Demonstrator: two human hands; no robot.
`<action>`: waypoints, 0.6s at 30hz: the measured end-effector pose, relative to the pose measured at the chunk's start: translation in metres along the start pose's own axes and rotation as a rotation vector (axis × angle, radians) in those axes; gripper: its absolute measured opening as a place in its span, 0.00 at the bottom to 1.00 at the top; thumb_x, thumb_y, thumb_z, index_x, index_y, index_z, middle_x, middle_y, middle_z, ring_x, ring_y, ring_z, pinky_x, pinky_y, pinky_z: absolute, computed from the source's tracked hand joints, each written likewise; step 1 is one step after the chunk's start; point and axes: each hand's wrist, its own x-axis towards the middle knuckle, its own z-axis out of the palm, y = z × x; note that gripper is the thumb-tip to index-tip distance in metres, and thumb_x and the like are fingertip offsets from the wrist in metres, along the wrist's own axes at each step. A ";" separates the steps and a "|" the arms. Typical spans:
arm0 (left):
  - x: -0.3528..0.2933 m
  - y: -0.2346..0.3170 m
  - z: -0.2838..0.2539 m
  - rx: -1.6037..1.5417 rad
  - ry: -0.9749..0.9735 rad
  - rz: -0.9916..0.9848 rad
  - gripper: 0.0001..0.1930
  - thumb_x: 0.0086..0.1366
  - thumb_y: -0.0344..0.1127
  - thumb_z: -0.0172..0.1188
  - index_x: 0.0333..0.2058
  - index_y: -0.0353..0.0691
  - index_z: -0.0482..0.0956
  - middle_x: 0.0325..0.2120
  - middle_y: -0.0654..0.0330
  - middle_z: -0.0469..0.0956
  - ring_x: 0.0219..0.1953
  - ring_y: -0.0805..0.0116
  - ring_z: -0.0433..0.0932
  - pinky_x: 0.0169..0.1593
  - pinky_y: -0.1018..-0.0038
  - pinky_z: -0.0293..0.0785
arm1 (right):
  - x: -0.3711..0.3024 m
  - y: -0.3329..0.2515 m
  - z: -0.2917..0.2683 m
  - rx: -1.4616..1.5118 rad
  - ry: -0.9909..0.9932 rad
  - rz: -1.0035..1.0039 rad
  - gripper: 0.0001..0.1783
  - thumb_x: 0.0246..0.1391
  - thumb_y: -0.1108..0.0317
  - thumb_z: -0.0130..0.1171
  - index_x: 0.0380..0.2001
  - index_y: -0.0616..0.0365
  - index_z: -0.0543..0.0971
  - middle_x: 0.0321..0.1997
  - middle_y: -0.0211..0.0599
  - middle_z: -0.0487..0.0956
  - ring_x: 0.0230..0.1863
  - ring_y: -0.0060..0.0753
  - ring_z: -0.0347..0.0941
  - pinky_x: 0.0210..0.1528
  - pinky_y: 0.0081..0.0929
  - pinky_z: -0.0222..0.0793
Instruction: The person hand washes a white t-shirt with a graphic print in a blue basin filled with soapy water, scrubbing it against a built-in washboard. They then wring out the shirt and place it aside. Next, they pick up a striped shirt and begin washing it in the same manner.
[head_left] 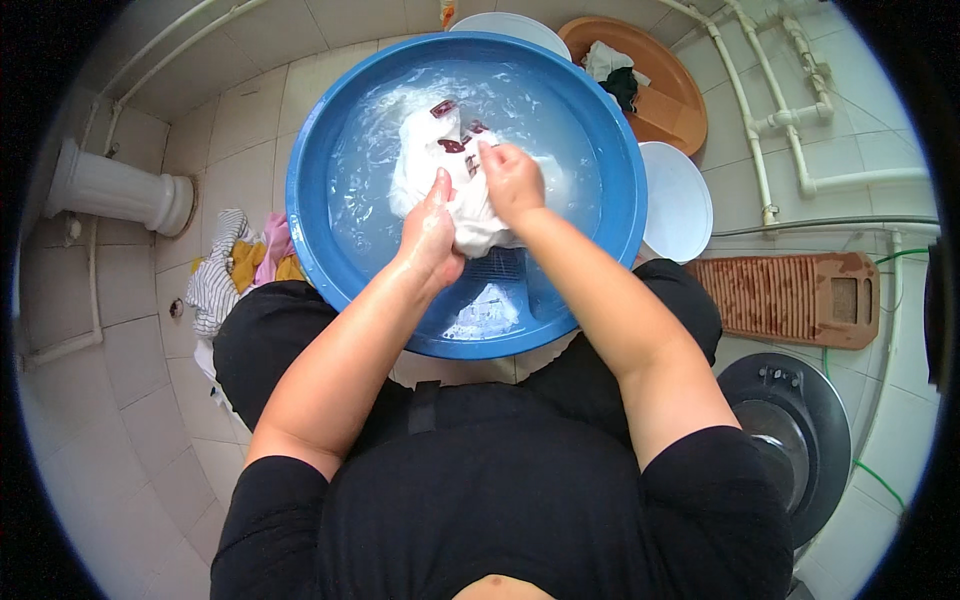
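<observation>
White cloth (478, 222) with dark red print sits bunched in my two hands, over the soapy water (362, 205) inside the blue basin (622, 200). My left hand (432, 235) grips its left edge, thumb pointing up; the fingers are tucked out of sight behind the folds. My right hand (513, 182) is curled tightly on the upper right part — the fingertips are buried, so I cannot see exactly what they pinch. The print is crumpled too far to make out, and cloudy water blurs where the cloth ends underneath. Below it, a ribbed blue slope (495, 265) in the basin is partly covered by the bundle, with glare across its lower part.

The basin's rim cuts off a white basin (515, 28) behind it and covers part of another pale one (680, 205) at the right. My left knee hides some of the clothes pile (245, 258). Near my right elbow lies a round black object (830, 430) — my sleeve blocks part of it, and I cannot tell what it is.
</observation>
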 end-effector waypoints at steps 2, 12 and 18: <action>0.002 0.007 -0.001 0.001 0.075 0.025 0.25 0.64 0.54 0.40 0.43 0.35 0.65 0.41 0.53 0.72 0.43 0.61 0.72 0.45 0.67 0.69 | 0.017 0.017 -0.004 -0.094 -0.007 0.067 0.25 0.50 0.46 0.49 0.18 0.59 0.74 0.23 0.46 0.75 0.26 0.46 0.71 0.29 0.36 0.65; 0.016 0.021 -0.012 0.068 0.312 0.090 0.28 0.62 0.59 0.40 0.43 0.36 0.66 0.43 0.55 0.70 0.46 0.60 0.70 0.48 0.64 0.67 | 0.061 0.135 -0.021 0.877 0.155 0.924 0.12 0.53 0.66 0.43 0.29 0.62 0.72 0.30 0.41 0.74 0.30 0.38 0.72 0.32 0.36 0.71; 0.030 0.016 -0.024 0.030 0.241 0.134 0.29 0.63 0.56 0.41 0.47 0.34 0.64 0.45 0.53 0.69 0.46 0.61 0.70 0.49 0.65 0.66 | 0.038 0.022 -0.037 0.974 -0.362 0.738 0.14 0.52 0.65 0.45 0.32 0.64 0.76 0.35 0.42 0.77 0.36 0.36 0.73 0.43 0.28 0.67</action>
